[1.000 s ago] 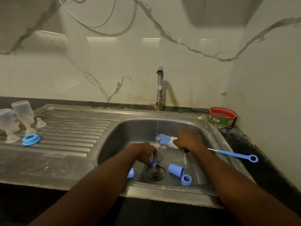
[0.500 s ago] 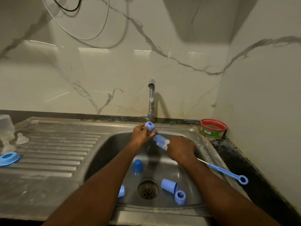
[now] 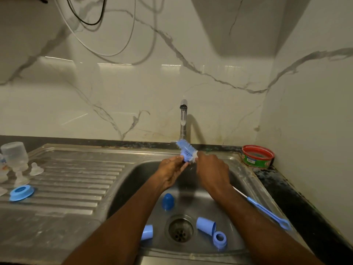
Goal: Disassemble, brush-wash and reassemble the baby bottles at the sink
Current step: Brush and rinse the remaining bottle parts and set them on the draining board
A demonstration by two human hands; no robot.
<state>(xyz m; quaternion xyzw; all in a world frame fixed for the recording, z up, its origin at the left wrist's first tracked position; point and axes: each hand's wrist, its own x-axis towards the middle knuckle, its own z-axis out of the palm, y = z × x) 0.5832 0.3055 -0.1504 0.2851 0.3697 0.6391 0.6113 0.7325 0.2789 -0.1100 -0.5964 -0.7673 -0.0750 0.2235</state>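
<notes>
Raised since a moment ago, your left hand (image 3: 172, 170) is pinching a small blue part (image 3: 185, 157) at the tap's six o'clock; your right hand (image 3: 212, 170), gripping the bottle brush (image 3: 186, 150), is scrubbing it; keep bristles under the stream.

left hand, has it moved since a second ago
Yes. The left hand has risen from the round metal drain on the sink floor to just below the chrome tap, meeting the blue bristle bottle brush.

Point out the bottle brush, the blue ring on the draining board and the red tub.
bottle brush (image 3: 186, 150), head view: on the blue bristle head under the tap.
blue ring (image 3: 22, 192), head view: on its flat top face.
red tub (image 3: 257, 157), head view: on its front wall.
</notes>
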